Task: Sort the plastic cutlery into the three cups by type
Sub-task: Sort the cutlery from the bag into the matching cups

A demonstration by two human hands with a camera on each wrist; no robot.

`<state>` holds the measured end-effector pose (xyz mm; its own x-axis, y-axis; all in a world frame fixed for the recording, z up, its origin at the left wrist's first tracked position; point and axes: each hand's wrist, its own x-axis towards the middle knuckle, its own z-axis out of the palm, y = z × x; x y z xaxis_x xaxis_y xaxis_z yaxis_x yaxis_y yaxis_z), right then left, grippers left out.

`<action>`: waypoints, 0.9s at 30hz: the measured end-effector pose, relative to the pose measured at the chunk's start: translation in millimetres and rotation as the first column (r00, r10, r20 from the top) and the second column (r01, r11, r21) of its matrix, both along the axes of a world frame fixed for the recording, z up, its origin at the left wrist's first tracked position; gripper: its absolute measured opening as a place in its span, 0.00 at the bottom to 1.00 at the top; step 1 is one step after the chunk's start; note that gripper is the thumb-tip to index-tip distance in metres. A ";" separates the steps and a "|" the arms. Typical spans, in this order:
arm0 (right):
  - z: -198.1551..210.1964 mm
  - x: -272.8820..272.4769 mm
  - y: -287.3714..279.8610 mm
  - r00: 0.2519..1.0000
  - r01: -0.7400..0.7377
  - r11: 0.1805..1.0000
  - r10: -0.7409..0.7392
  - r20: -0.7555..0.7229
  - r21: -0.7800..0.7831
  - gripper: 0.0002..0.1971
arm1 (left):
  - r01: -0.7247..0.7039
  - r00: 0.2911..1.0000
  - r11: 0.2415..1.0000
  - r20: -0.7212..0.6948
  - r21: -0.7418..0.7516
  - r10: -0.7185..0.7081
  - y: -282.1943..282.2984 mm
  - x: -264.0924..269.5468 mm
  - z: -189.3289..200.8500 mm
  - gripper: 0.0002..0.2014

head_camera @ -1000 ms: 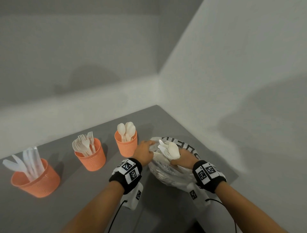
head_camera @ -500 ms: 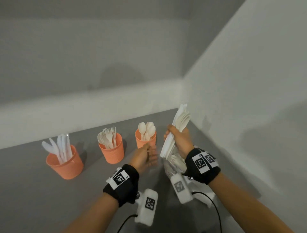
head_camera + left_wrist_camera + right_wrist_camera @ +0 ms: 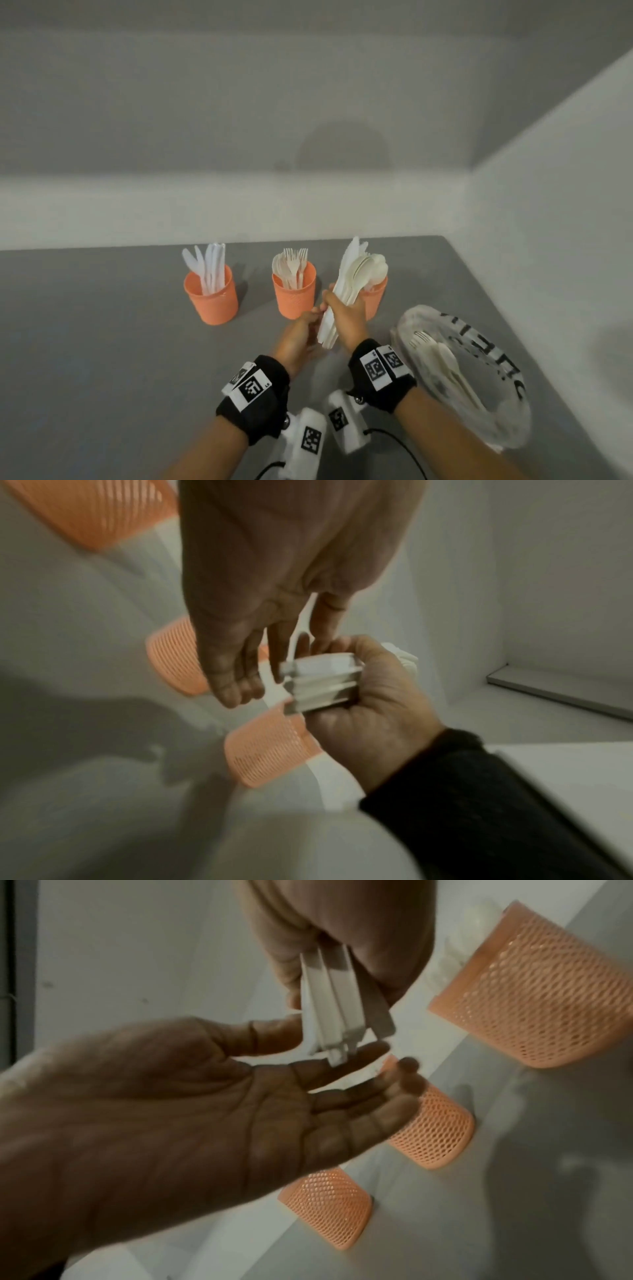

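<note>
My right hand (image 3: 346, 317) grips a mixed bundle of white plastic cutlery (image 3: 352, 277) upright, handles down, in front of the spoon cup (image 3: 375, 301). The handle ends (image 3: 337, 1015) stick out below the fist. My left hand (image 3: 298, 337) lies open, palm up, straight fingers (image 3: 369, 1091) right under those handle ends (image 3: 322, 685), at most just touching them. Three orange mesh cups stand in a row: the knife cup (image 3: 212, 298) on the left, the fork cup (image 3: 294, 296) in the middle, the spoon cup on the right, partly hidden by the bundle.
A clear plastic bag (image 3: 479, 377) with black lettering lies to the right on the grey table (image 3: 102, 342) and holds more white cutlery (image 3: 442, 359). White walls close off the back and the right side.
My right hand lifted the bundle out of the bag and carried it left, in front of the spoon cup. My left hand let go of the bag and moved under the handles.
</note>
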<state>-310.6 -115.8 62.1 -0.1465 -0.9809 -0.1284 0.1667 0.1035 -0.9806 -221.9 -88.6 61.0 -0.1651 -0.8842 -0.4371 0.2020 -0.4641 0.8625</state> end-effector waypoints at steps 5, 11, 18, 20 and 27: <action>-1.9 23.0 0.2 0.972 -0.207 0.978 0.210 -0.107 0.034 0.10 | 0.052 0.993 0.966 0.111 -0.252 -0.024 -4.1 35.1 5.1 0.28; -0.7 60.9 21.0 0.852 -0.489 0.861 0.505 -0.135 0.140 0.13 | -0.049 0.970 0.973 0.222 -0.223 0.100 -18.3 69.1 18.7 0.18; -1.2 63.4 21.8 0.741 -0.670 0.701 0.652 0.163 0.244 0.09 | 0.003 0.961 0.960 0.267 -0.281 0.075 -24.9 88.8 14.4 0.16; -4.2 68.6 23.2 0.772 -0.636 0.733 0.607 0.189 0.243 0.07 | 0.041 0.954 0.967 0.298 -0.252 0.037 -27.2 93.9 12.9 0.17; -11.8 73.8 19.5 0.806 -0.581 0.776 0.505 0.310 0.247 0.09 | -0.189 0.932 0.939 0.248 -0.286 0.263 -30.7 112.2 15.1 0.15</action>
